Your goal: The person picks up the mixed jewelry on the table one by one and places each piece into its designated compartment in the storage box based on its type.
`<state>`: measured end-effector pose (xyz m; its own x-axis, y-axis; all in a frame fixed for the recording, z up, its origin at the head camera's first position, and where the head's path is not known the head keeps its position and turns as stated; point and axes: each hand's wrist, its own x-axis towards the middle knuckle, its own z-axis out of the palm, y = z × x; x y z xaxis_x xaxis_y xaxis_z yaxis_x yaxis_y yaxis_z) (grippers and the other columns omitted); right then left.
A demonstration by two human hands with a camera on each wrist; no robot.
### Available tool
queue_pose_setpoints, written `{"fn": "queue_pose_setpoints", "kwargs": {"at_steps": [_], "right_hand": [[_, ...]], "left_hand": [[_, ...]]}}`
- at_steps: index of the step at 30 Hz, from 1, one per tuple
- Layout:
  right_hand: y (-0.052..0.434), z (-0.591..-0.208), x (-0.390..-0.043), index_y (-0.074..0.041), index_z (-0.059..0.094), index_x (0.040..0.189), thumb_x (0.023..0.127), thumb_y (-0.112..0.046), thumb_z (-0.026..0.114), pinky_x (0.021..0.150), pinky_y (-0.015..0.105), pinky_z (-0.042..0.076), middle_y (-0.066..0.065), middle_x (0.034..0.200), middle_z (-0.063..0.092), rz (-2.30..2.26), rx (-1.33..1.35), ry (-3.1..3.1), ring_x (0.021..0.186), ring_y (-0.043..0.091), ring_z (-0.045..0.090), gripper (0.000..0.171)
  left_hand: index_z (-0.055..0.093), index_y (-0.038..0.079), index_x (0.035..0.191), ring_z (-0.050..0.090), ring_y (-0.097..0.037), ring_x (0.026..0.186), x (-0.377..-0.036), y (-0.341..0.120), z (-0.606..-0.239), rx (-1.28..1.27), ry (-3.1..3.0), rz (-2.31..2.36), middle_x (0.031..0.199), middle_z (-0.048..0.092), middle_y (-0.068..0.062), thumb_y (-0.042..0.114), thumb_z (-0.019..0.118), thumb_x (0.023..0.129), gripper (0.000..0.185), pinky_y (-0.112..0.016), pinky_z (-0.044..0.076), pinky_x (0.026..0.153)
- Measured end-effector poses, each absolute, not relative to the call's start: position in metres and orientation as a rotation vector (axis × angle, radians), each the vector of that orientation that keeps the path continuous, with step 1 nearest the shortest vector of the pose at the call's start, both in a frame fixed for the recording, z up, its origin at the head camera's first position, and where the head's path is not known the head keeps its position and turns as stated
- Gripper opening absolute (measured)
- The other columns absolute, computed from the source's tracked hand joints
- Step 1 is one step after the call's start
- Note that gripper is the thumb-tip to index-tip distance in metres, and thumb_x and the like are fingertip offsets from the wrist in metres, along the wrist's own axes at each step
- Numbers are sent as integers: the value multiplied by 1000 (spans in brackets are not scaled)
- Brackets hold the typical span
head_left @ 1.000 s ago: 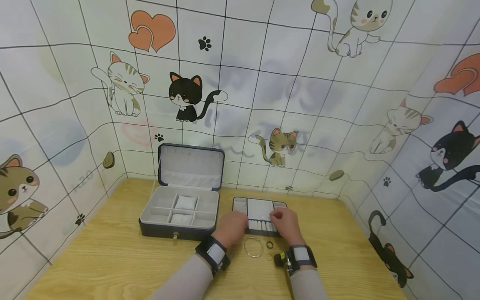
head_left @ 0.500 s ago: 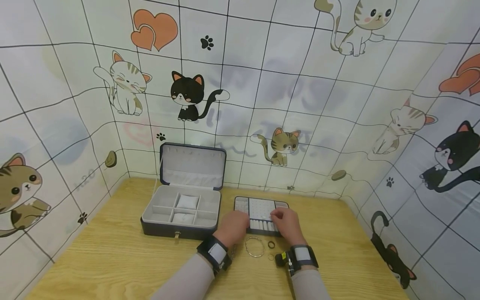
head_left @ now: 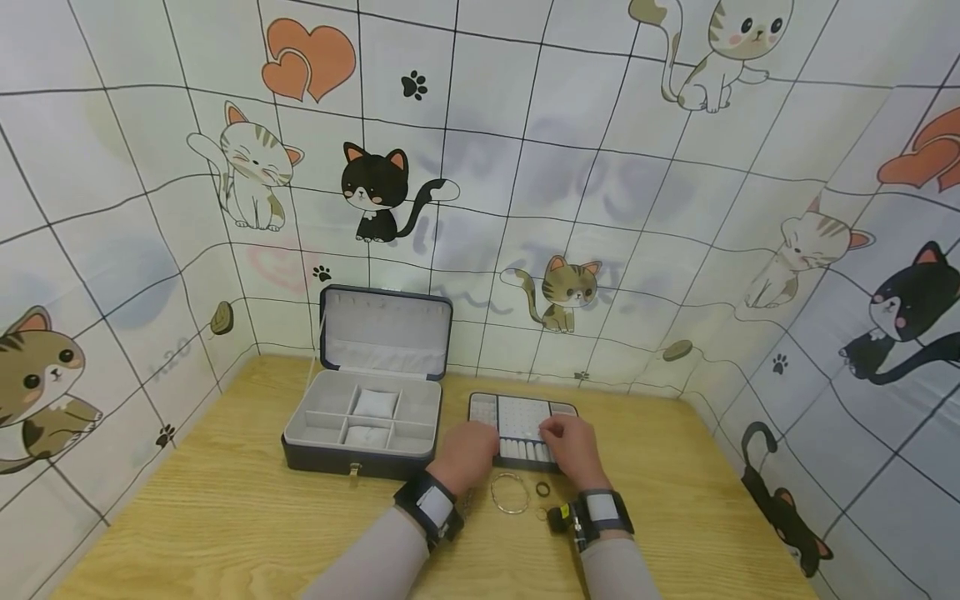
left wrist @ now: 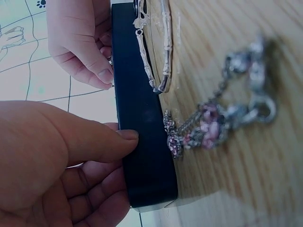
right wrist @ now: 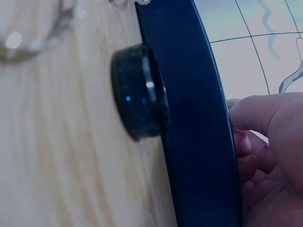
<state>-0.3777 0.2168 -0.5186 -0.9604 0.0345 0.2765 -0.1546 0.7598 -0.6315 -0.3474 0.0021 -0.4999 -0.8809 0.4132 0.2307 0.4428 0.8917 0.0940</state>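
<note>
Meanwhile, both hands curl over the dark tray (head_left: 521,417) beside the open jewelry box (head_left: 360,425), left hand (head_left: 467,455) gripping its near edge, right hand (head_left: 572,446) pinching something unclear, while bangle (head_left: 510,493), dark ring (head_left: 542,490) and bracelet (left wrist: 213,125) lie unstored on the table (head_left: 225,517).

Backdrop, as I log it from my remote station:

- Wall covering (head_left: 570,150): white sheet with a black grid, hung on three sides, creased at the corners.
- Prints on it: orange hearts (head_left: 309,58), upper left; black-and-white cat (head_left: 378,193), centre; tabby cat (head_left: 562,292) beside it; pale striped cat (head_left: 251,179) to the left; black paw print (head_left: 413,85).
- Bench (head_left: 225,517): light wood, grain running crosswise, meeting the sheet at the back and both sides.
- Light: even and soft, with faint grey shadows on the sheet.
</note>
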Motion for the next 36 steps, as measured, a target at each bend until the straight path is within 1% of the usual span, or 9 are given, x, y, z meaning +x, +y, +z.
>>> {"fn": "queue_pose_setpoints", "kwargs": {"at_steps": [12,22,30,36], "right_hand": [[216,-520,-377,-13,81,94,93,-8,78,84,44,57,4,94,77,995,106,-2698,88,19,66,5],[216,-521,-379,-11,82,99,94,-7,77,90,48,59,6,101,79,990,132,-2708,97,23,72,8],[215,-522,-379,-12,81,101,96,-8,76,90,47,59,7,104,78,960,149,-2710,99,23,71,9],[216,-522,-380,-13,80,101,96,-8,75,90,47,59,6,104,77,958,161,-2726,98,22,70,9]], "left_hand": [[73,18,74,51,-12,61,-347,2,-499,-659,-2870,-223,68,65,5,9,78,86,16,-30,42,53],[73,18,74,51,-12,61,-348,1,-499,-674,-2850,-215,68,65,4,9,77,87,16,-30,42,53],[71,19,70,49,-11,61,-350,1,-501,-672,-2858,-232,67,61,6,8,77,85,20,-29,39,51],[71,19,71,49,-11,62,-349,0,-501,-670,-2864,-245,68,62,6,8,78,84,18,-30,40,52]]}}
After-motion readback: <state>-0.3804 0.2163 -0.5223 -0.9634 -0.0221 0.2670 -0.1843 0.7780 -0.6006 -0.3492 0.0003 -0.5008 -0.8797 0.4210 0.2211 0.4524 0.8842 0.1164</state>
